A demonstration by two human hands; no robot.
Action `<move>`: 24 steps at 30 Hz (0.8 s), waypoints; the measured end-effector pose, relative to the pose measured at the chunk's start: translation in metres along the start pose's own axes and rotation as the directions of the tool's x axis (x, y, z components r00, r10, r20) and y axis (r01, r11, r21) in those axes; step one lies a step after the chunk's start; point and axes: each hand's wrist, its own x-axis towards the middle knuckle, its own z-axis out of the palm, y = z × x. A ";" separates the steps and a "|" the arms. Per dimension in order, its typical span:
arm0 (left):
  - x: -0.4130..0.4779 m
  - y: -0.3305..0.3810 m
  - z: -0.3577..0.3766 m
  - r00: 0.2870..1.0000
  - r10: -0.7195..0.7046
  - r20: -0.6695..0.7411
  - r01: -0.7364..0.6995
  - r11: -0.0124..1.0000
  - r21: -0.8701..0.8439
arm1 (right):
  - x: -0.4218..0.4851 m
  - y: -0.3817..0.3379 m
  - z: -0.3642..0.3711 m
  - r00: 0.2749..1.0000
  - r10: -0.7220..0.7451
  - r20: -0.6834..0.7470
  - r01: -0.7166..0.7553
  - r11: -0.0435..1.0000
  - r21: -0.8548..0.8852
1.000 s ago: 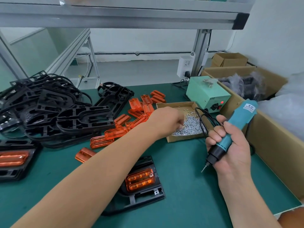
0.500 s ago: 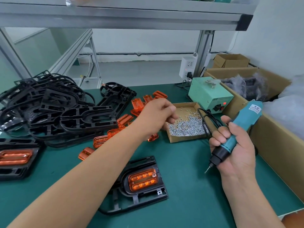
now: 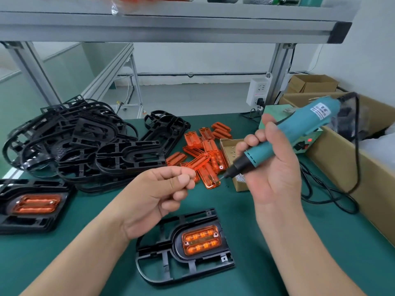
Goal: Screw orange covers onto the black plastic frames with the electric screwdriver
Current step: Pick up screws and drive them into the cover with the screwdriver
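Nearest, 6 o'clock on the tabletop [image 3: 310, 253]: one black frame [image 3: 162, 259] lying flat. One orange cover [image 3: 201, 240] sits in its pocket. The cover has two screw holes, at its 2 and 8 o'clock corners, and both look unfilled.

Above it, the left hand [image 3: 154, 195] has its grip pinched thumb to forefinger. Can't tell if a screw is in there. The right hand [image 3: 273, 174] has its grip clamped round the one electric screwdriver [image 3: 299, 127], bit aimed toward 8 o'clock, off the work.

My read: seat a screw on the bit, come down square to the hole, and pin the cover with the left so it can't walk.

- 9 o'clock: one covered frame [image 3: 21, 223].
- 12 o'clock: roughly a dozen loose covers [image 3: 210, 161], overlapped, so no exact count. One screw box [image 3: 227, 144].
- 10 o'clock: frame pile [image 3: 85, 142], too tangled to count.
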 end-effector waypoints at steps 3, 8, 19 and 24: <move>-0.003 -0.004 -0.007 0.997 0.049 -0.057 -0.041 0.989 0.141 | 0.006 0.015 0.014 0.999 0.017 -0.031 -0.013 0.992 0.127; -0.006 -0.012 -0.001 0.997 0.070 -0.043 -0.055 0.958 0.282 | -0.003 0.028 0.012 1.000 0.010 -0.016 -0.006 0.980 0.199; -0.008 -0.016 0.005 0.998 0.057 -0.025 -0.047 0.950 0.309 | -0.007 0.034 0.006 1.000 0.017 0.026 -0.020 0.994 0.106; -0.009 -0.016 0.006 0.997 0.064 -0.035 -0.050 0.949 0.312 | -0.009 0.034 0.002 0.999 0.022 0.041 -0.026 0.996 0.087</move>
